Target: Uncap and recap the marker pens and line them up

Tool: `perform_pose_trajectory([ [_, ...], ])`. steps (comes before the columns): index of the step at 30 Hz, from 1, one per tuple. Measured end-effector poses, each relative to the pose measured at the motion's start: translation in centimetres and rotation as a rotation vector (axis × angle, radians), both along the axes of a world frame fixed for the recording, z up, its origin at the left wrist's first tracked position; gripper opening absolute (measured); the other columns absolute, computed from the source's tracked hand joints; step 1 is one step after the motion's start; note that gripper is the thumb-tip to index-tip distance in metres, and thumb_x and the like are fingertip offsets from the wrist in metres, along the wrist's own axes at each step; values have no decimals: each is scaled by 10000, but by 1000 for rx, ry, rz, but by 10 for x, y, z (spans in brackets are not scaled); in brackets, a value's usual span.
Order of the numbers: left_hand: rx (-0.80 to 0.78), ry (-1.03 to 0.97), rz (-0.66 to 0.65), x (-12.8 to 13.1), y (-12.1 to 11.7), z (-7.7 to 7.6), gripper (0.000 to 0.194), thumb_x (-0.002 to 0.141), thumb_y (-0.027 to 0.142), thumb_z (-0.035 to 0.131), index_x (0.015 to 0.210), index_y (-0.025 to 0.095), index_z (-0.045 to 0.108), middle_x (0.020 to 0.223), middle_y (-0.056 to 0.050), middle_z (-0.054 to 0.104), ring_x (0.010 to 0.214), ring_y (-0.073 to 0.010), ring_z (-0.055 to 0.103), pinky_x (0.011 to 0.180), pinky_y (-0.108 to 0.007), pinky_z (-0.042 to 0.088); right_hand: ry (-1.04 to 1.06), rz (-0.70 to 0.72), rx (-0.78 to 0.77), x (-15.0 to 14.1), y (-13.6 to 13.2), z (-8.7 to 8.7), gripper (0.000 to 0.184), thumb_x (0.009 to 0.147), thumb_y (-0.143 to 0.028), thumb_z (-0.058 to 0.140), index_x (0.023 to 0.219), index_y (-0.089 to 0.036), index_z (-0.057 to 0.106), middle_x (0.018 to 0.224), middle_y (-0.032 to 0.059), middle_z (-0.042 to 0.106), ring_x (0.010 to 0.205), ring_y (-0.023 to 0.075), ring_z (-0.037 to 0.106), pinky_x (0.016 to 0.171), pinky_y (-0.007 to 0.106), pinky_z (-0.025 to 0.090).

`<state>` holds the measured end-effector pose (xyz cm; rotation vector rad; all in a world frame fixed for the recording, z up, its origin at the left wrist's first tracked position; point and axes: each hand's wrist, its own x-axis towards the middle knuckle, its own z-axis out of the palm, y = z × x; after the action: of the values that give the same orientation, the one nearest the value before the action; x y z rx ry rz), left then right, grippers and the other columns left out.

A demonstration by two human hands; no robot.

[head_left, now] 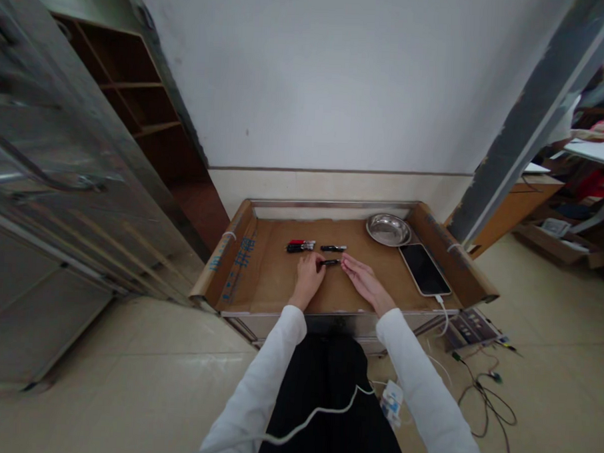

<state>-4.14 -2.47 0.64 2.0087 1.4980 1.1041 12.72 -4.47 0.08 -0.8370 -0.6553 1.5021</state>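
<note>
A black pen (330,262) lies crosswise between my two hands, just above the brown cardboard surface (274,285). Thumb and fingers of my left hand (308,277) pinch its left end. At the pen's right end, the fingertips of my right hand (363,281) are closed together on its tip. Just beyond them another black pen (334,248) rests on the cardboard. Left of that lies a small cluster of red and black pens (300,247), side by side with clear ends to the right.
A round metal bowl (388,229) stands at the back right. In front of it lies a dark-screened tablet or phone (425,269) with a white cable (444,316). Raised cardboard sides (225,256) border the work surface. Cables (485,395) and a power box (470,329) are on the floor at right.
</note>
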Motion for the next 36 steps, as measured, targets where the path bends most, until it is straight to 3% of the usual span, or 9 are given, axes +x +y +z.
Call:
perform_pose_trajectory([
  [4, 91, 202, 5, 2, 1, -2, 97, 822, 127, 541, 906, 174, 552, 964, -98, 605, 966, -247, 543, 889, -412, 422, -3, 0, 13, 2, -4, 5, 309, 627, -199, 797, 929, -177, 732, 919, 31, 728, 876, 107, 657, 899, 204, 519],
  [10, 127, 269, -51, -1, -4, -4, 159, 871, 255, 539, 1003, 166, 545, 1027, -103, 583, 979, -246, 530, 887, -405, 432, 19, 33, 36, -5, -12, 15, 292, 638, -203, 790, 923, -189, 730, 894, 16, 730, 868, 108, 661, 907, 213, 520],
  [12, 137, 255, -86, -2, -7, -3, 158, 880, 279, 531, 994, 172, 553, 1013, -91, 577, 972, -238, 529, 891, -401, 434, 40, 28, 39, -8, -15, 18, 272, 644, -199, 786, 909, -184, 731, 891, 14, 730, 851, 101, 662, 895, 200, 524],
  [16, 127, 176, -116, -1, -6, -4, 98, 880, 173, 485, 942, 171, 561, 982, -86, 561, 973, -221, 535, 911, -392, 437, 51, 24, 24, -8, -19, 22, 239, 661, -178, 772, 896, -190, 728, 885, 13, 727, 870, 109, 660, 885, 218, 534],
  [25, 152, 174, -57, 13, 10, 5, 171, 865, 80, 421, 963, 143, 545, 1030, -131, 578, 1045, -230, 557, 960, -419, 430, 52, 25, -8, -13, 0, 19, 216, 657, -111, 751, 864, -172, 730, 825, 12, 720, 788, 100, 649, 813, 213, 543],
  [29, 207, 77, -199, 17, 9, 9, 336, 833, 37, 399, 1125, 152, 521, 1148, -130, 574, 1133, -216, 531, 1014, -410, 413, 75, 49, -38, -17, 10, 11, 201, 656, -95, 746, 842, -167, 726, 816, 9, 718, 767, 89, 646, 803, 200, 536],
  [32, 143, 28, -311, 17, 9, 8, 399, 815, 13, 388, 1163, 160, 516, 1179, -124, 582, 1132, -198, 550, 1018, -383, 427, 84, 69, -56, -18, 18, 7, 186, 656, -87, 743, 822, -169, 720, 815, 4, 718, 771, 85, 648, 805, 197, 533],
  [36, 97, -3, -293, 14, 9, 5, 378, 837, 33, 392, 1160, 166, 537, 1157, -120, 606, 1104, -198, 578, 1005, -384, 442, 81, 122, -57, -17, 24, 7, 190, 650, -87, 749, 818, -169, 713, 811, -3, 720, 733, 75, 649, 767, 180, 538],
])
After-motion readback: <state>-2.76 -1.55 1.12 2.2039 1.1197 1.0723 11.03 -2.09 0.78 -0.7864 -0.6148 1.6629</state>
